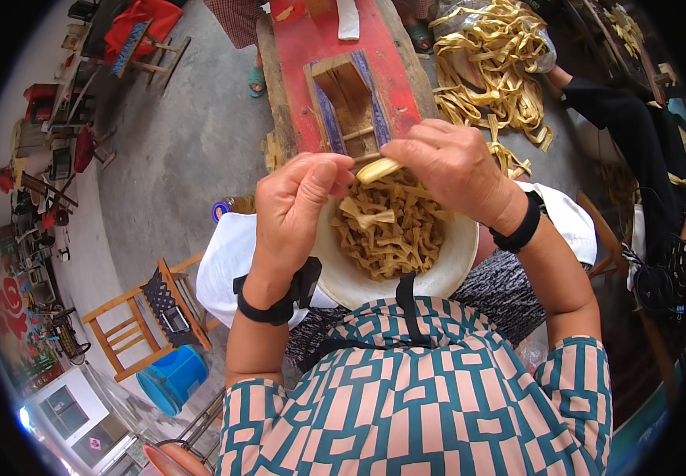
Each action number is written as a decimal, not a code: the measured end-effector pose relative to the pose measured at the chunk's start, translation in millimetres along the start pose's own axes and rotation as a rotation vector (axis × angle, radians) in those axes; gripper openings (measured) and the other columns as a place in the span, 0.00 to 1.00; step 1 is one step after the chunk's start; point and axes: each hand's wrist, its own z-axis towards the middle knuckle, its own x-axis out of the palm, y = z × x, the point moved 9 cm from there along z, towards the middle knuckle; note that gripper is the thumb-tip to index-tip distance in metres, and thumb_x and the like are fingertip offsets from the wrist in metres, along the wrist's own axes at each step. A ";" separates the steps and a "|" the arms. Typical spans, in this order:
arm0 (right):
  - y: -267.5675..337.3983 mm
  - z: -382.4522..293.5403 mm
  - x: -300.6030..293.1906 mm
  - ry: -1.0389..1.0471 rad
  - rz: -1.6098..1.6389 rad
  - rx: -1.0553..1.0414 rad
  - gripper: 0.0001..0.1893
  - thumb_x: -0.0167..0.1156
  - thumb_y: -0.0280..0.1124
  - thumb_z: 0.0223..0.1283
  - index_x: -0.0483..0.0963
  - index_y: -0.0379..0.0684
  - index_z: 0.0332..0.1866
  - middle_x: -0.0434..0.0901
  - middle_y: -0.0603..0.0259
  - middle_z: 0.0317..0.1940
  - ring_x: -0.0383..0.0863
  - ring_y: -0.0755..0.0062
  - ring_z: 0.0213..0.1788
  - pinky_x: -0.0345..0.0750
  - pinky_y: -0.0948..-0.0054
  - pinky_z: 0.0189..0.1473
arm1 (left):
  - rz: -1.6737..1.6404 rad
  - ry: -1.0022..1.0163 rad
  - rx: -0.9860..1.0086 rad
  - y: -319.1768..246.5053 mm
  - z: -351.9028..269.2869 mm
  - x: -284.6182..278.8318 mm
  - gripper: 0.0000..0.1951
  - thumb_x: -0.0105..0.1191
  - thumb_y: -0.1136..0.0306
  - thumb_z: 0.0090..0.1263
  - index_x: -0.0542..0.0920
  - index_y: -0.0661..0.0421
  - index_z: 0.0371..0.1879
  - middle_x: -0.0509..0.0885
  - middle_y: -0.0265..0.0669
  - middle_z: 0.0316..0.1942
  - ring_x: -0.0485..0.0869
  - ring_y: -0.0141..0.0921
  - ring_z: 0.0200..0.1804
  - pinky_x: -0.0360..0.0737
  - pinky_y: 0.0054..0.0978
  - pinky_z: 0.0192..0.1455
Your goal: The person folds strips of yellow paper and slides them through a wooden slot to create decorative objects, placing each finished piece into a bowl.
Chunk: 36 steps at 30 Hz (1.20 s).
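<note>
Over a white basin (465, 262) on the lap, my right hand (447, 169) grips a folded strip of yellowish dried plant material (378, 171), pinched near its right end. My left hand (304, 202) is raised at the strip's left end, thumb and fingertips close together; whether they hold part of it I cannot tell. The basin holds many short, knotted pieces of the same material (390, 229). Just beyond both hands, a wooden trough-like jig (349, 101) with purple-edged sides and thin crossbars stands on a red-topped wooden bench (295, 53).
A heap of long yellowish strips (491, 59) lies at the upper right, near another person's leg (599, 104). Other feet flank the bench's far end. A lidded jar (232, 208), a wooden chair (122, 333) and a blue bucket (176, 378) stand to the left.
</note>
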 end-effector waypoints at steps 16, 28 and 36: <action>100.3 -62.1 -57.6 -0.157 0.283 -0.014 0.16 0.70 0.22 0.70 0.86 0.42 0.61 0.91 0.54 0.45 0.94 0.50 0.44 0.91 0.57 0.46 | -0.899 0.412 0.181 -86.2 -125.0 61.5 0.17 0.71 0.58 0.84 0.96 0.63 0.44 0.94 0.51 0.50 0.95 0.46 0.48 0.94 0.43 0.53; 127.3 -118.7 -1.4 0.420 1.416 0.705 0.17 0.62 0.44 0.93 0.87 0.39 0.56 0.88 0.74 0.36 0.79 0.89 0.32 0.75 0.81 0.34 | 0.871 0.213 0.620 -128.4 -162.4 109.0 0.10 0.76 0.68 0.63 0.89 0.54 0.38 0.88 0.38 0.52 0.89 0.42 0.55 0.88 0.40 0.55; 131.7 -123.7 7.9 0.178 1.692 0.951 0.09 0.73 0.38 0.85 0.88 0.44 0.53 0.86 0.76 0.37 0.77 0.91 0.33 0.72 0.86 0.33 | 0.951 0.103 0.742 -131.1 -178.0 115.8 0.06 0.73 0.68 0.70 0.88 0.52 0.38 0.90 0.35 0.62 0.89 0.37 0.59 0.89 0.38 0.60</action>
